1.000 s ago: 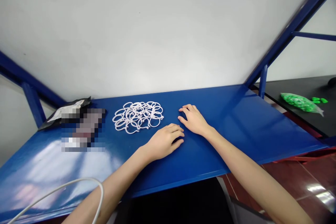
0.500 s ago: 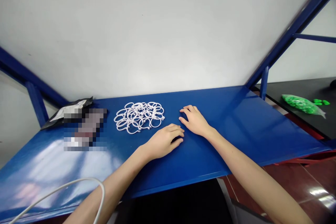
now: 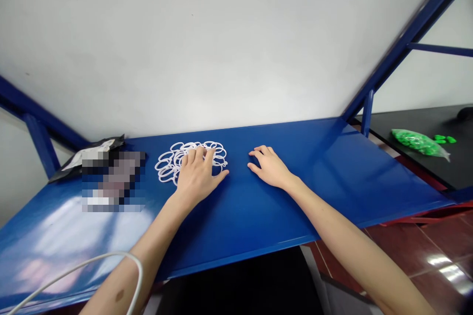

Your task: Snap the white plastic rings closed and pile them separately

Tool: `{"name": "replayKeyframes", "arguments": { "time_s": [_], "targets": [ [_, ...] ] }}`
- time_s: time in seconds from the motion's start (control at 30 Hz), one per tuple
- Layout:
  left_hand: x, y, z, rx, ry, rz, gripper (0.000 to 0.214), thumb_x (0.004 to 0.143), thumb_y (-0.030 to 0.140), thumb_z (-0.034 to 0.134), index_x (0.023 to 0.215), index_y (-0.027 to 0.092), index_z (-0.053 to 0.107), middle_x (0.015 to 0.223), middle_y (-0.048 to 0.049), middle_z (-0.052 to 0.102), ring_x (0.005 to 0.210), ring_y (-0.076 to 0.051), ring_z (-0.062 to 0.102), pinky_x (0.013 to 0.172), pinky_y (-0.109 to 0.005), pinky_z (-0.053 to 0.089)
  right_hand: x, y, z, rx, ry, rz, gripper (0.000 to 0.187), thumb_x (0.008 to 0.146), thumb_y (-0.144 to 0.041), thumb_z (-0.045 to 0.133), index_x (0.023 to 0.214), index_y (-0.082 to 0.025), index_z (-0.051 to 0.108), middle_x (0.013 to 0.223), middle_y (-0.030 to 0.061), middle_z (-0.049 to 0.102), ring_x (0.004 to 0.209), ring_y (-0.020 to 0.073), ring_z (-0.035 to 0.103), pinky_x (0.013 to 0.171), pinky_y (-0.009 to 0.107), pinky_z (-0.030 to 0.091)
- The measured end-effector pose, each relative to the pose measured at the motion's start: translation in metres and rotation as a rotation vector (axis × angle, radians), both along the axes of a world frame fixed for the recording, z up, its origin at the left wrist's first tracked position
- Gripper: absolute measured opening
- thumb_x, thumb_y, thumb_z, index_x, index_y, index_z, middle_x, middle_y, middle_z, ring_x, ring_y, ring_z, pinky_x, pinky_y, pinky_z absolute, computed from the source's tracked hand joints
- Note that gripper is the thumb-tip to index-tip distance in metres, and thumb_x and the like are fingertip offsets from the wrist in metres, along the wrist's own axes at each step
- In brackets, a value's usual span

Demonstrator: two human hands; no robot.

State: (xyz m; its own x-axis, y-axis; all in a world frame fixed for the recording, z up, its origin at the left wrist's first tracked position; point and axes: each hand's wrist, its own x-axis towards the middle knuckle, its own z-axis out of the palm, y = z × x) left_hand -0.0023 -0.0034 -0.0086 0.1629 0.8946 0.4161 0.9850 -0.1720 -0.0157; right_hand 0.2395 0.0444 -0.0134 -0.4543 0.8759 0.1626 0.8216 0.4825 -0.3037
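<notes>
A heap of several white plastic rings (image 3: 168, 163) lies on the blue metal table (image 3: 325, 172), left of centre. My left hand (image 3: 197, 177) rests flat on the right part of the heap, fingers spread and pointing away from me, covering some rings. To its right, my right hand (image 3: 269, 166) lies palm down on the bare table surface with loosely spread fingers, touching no ring and holding nothing.
A black and white packet (image 3: 86, 155) and a blurred patch sit at the table's back left. A white cable (image 3: 96, 261) crosses my left forearm. Blue frame struts (image 3: 402, 39) rise at both sides. On a black table to the right lies a bag of green pieces (image 3: 416, 141).
My left hand has moved left and forward from the bare table onto the heap of rings and has flattened out. My right hand has stayed in place.
</notes>
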Motion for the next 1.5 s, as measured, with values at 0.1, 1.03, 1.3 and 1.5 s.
{"name": "replayKeyframes", "arguments": {
  "time_s": [0.1, 1.03, 1.3, 1.5],
  "targets": [
    [0.000, -0.002, -0.001, -0.038, 0.052, 0.016, 0.063, 0.089, 0.052, 0.065, 0.136, 0.012, 0.058, 0.123, -0.0209, 0.062, 0.117, -0.041, 0.053, 0.097, -0.053, 0.043, 0.000, -0.001, 0.001, -0.010, -0.003, 0.001, 0.043, 0.100, -0.036, 0.056, 0.136, -0.013, 0.062, 0.141, 0.0188, 0.056, 0.132, 0.0356, 0.050, 0.112, 0.053, 0.044],
    [0.008, -0.006, -0.003, -0.014, -0.061, -0.085, 0.040, 0.093, 0.035, 0.059, 0.129, 0.018, 0.061, 0.117, -0.0177, 0.068, 0.112, -0.039, 0.055, 0.096, -0.056, 0.039, -0.001, -0.001, -0.001, 0.013, 0.013, -0.003, 0.040, 0.099, -0.034, 0.058, 0.134, -0.014, 0.063, 0.139, 0.0188, 0.057, 0.131, 0.0352, 0.051, 0.110, 0.054, 0.044],
    [0.019, -0.008, -0.006, 0.007, -0.262, -0.346, 0.040, 0.088, 0.031, 0.071, 0.125, 0.021, 0.058, 0.113, -0.0083, 0.069, 0.107, -0.029, 0.057, 0.091, -0.043, 0.042, -0.021, -0.016, 0.004, 0.115, 0.338, 0.219, 0.023, 0.103, -0.032, 0.056, 0.118, -0.019, 0.067, 0.120, 0.0080, 0.071, 0.115, 0.0235, 0.059, 0.104, 0.041, 0.046],
    [0.022, -0.010, -0.006, -0.005, -0.313, -0.390, 0.033, 0.088, 0.029, 0.071, 0.120, 0.023, 0.061, 0.112, -0.0080, 0.067, 0.107, -0.028, 0.056, 0.093, -0.044, 0.044, -0.025, -0.018, 0.002, 0.038, 0.375, 0.230, 0.014, 0.100, -0.027, 0.062, 0.111, -0.020, 0.067, 0.095, 0.0036, 0.077, 0.094, 0.0210, 0.065, 0.091, 0.038, 0.045]
  ]
}}
